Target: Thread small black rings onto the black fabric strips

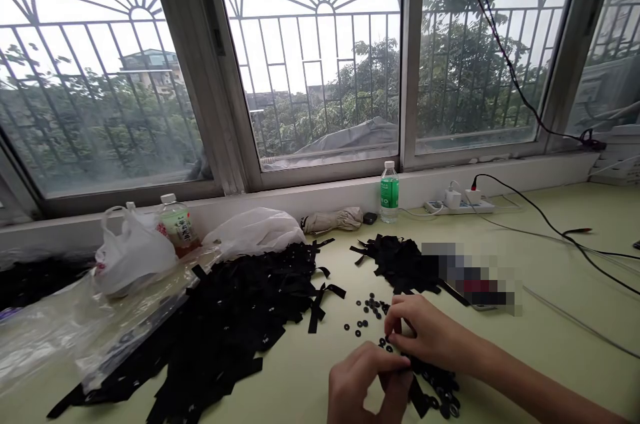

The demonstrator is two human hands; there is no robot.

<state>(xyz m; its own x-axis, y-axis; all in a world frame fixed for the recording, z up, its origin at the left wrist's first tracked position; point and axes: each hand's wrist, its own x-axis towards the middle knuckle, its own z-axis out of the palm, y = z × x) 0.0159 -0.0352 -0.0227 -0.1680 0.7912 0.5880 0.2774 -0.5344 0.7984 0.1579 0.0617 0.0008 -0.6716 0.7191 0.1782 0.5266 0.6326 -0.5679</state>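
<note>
Left hand [363, 387] and right hand [425, 334] curled narrow, nearly meeting; anything held was hidden. Small black rings [373, 307] lay just beyond, black ribbon strips [240, 317] leftward.

No wording legible. Green label on water bottle [389, 192] read as too small; label on second bottle [177, 227], left of water bottle, also unreadable, characters blurred.

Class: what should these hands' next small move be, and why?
Probably the right hand should pick up one loose black ring from the small scatter, because those rings lie just beside it, while the left hand stays low beside the black strips.
</note>
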